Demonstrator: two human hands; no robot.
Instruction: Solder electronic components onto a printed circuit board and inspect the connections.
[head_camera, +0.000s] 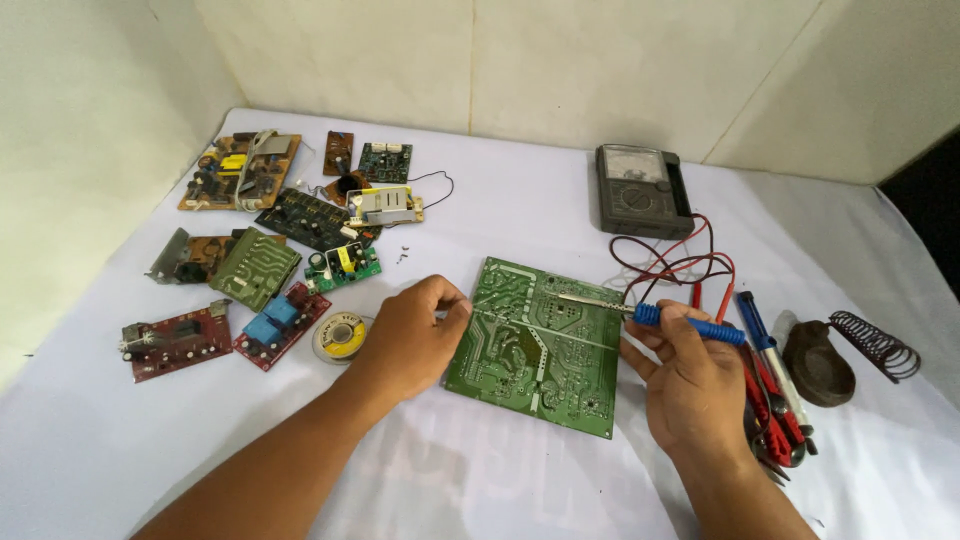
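Note:
A large green circuit board lies solder side up on the white cloth in front of me. My left hand rests at its left edge, fingers pinched together near the board; whether they hold something thin I cannot tell. My right hand grips a soldering iron by its blue handle. The iron's metal tip points left over the board's upper right area.
Several smaller circuit boards lie scattered at the left, with a solder reel beside them. A grey analog multimeter with red and black leads sits at the back. A soldering stand with coil, a blue desoldering pump and red-handled pliers are at the right.

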